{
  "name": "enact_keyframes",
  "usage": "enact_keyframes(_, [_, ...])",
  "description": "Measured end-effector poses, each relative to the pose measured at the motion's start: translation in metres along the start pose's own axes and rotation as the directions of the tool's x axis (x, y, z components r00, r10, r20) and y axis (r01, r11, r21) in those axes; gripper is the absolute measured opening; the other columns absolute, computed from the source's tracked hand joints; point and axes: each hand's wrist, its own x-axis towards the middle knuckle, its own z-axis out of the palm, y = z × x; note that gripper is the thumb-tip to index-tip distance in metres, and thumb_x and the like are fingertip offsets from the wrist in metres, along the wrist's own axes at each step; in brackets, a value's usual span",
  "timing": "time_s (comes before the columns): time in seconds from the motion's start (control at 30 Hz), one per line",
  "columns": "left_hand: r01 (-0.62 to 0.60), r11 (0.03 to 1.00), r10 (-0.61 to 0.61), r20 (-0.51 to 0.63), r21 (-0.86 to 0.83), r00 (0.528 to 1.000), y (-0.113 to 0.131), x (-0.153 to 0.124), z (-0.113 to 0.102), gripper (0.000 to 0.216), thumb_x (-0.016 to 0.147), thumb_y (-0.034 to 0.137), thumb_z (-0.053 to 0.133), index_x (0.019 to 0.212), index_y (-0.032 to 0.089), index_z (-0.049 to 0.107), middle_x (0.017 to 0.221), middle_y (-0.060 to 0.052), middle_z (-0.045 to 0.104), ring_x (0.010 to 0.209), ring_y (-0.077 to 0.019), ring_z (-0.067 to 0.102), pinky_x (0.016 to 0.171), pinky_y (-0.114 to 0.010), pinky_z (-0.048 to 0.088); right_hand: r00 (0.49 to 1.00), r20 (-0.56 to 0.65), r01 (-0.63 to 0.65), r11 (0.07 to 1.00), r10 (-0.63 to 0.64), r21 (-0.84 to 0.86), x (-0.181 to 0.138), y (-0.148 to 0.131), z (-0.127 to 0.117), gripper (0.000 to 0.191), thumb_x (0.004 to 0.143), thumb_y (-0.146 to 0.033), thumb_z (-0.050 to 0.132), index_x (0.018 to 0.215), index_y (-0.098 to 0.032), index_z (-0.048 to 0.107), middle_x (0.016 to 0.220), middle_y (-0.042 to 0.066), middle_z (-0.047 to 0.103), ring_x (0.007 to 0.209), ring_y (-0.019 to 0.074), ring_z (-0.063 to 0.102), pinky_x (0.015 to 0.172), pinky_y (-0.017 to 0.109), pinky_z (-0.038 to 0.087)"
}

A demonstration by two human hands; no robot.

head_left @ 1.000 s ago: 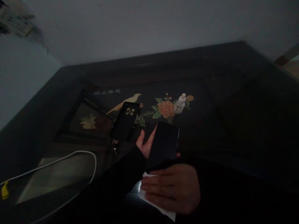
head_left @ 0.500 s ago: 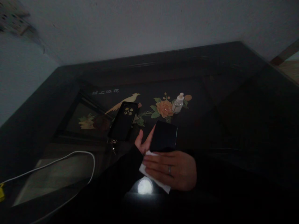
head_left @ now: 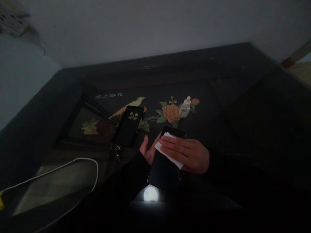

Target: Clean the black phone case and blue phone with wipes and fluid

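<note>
My left hand (head_left: 147, 150) cradles a black phone (head_left: 163, 168) from below, screen up, above the dark table. My right hand (head_left: 188, 154) lies flat across the upper part of the screen, fingers together, pressing a white wipe (head_left: 168, 152) onto it. A ring shows on one finger. A black phone case (head_left: 127, 126) with a small charm at its near end lies on the table just left of my hands. A small clear dropper bottle (head_left: 184, 108) stands beyond the phone.
The dark table (head_left: 243, 106) has a painted bird and flowers under its glass top. A white cable (head_left: 73, 163) curves across the near left. A bright round light reflection (head_left: 150, 193) glows below the phone. Pale walls meet in the corner behind.
My right hand has slid the white wipe up the screen, from the phone's near end to its far end. The phone's lower part is now uncovered.
</note>
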Motion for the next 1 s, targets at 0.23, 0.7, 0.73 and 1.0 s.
enact_keyframes(0.23, [0.075, 0.997, -0.073, 0.089, -0.027, 0.993, 0.0, -0.008, 0.002, 0.062, 0.084, 0.058, 0.02, 0.135, 0.025, 0.031, 0.058, -0.001, 0.057, 0.044, -0.0119, 0.051, 0.046, -0.023, 0.039, 0.971, -0.006, 0.237, 0.969, -0.237, 0.062, 0.0, -0.027, 0.013, 0.025, 0.085, -0.012, 0.044, 0.102, -0.003, 0.061, 0.11, 0.012, 0.062, 0.114, 0.022, 0.049, 0.098, 0.032, 0.042])
enact_keyframes(0.7, [0.047, 0.999, -0.047, 0.054, -0.004, 0.997, 0.001, -0.003, 0.003, 0.064, 0.084, 0.056, 0.021, 0.138, 0.022, 0.021, 0.07, -0.002, 0.06, 0.051, -0.0131, 0.05, 0.06, -0.027, 0.038, 0.987, 0.024, 0.157, 0.984, -0.16, 0.079, -0.003, -0.023, 0.007, 0.03, 0.087, -0.012, 0.04, 0.106, -0.001, 0.059, 0.113, 0.015, 0.06, 0.117, 0.0237, 0.045, 0.097, 0.035, 0.043])
enact_keyframes(0.73, [0.059, 0.998, -0.058, 0.037, -0.034, 0.998, 0.002, -0.003, 0.002, 0.063, 0.085, 0.056, 0.022, 0.138, 0.022, 0.023, 0.065, -0.001, 0.058, 0.049, -0.0122, 0.049, 0.059, -0.026, 0.038, 0.996, 0.023, 0.082, 0.996, -0.083, 0.038, -0.004, -0.015, 0.004, 0.033, 0.089, -0.013, 0.035, 0.11, 0.001, 0.056, 0.117, 0.017, 0.057, 0.121, 0.0242, 0.041, 0.096, 0.037, 0.043])
enact_keyframes(1.0, [0.005, 1.0, -0.005, 0.036, -0.002, 0.999, -0.001, -0.006, 0.007, 0.064, 0.085, 0.057, 0.014, 0.139, 0.022, 0.018, 0.069, -0.001, 0.059, 0.039, -0.0114, 0.038, 0.066, -0.035, 0.04, 0.97, 0.007, 0.241, 0.966, -0.243, 0.092, -0.004, -0.036, 0.011, 0.025, 0.083, -0.012, 0.048, 0.102, -0.003, 0.061, 0.112, 0.014, 0.061, 0.116, 0.023, 0.047, 0.098, 0.033, 0.041])
